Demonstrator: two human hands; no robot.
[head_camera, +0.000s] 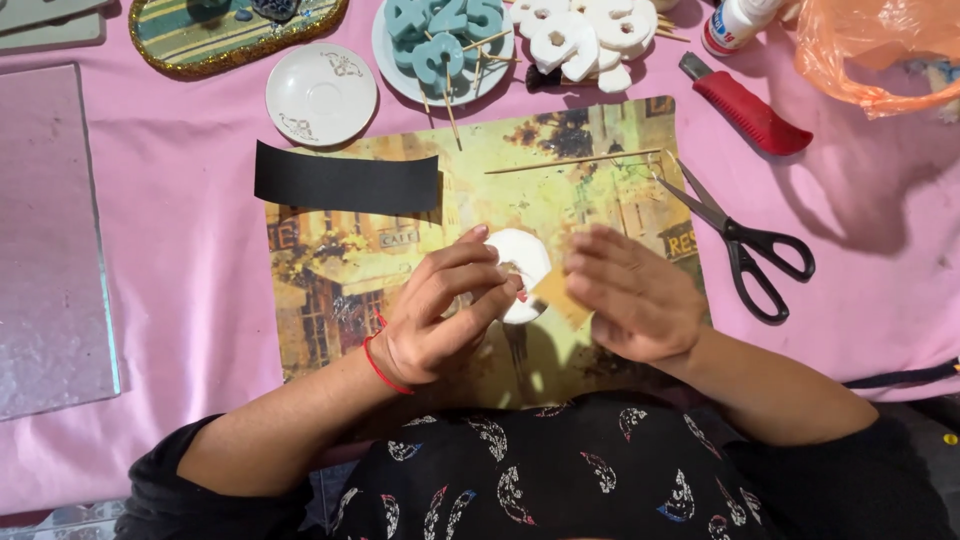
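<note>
Sanding, seemingly, a white foam number-shaped cutout (520, 262) over the picture-printed placemat (330, 270). Left hand (440, 310) pinching the cutout between thumb and fingertips, red thread at the wrist. Right hand (630, 295) fingers pressed together, flat on a small tan sandpaper-like square (556, 290) against the cutout's edge. Black-handled scissors (745, 245) and thin wooden skewer (572, 162) lying apart. Next likely needing a steady grip, light strokes.

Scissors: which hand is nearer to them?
Right. The right hand lies just left of the scissors in the picture, apart from them, over the placemat. The left hand is farther left, beyond the white foam piece its fingers touch.
</note>
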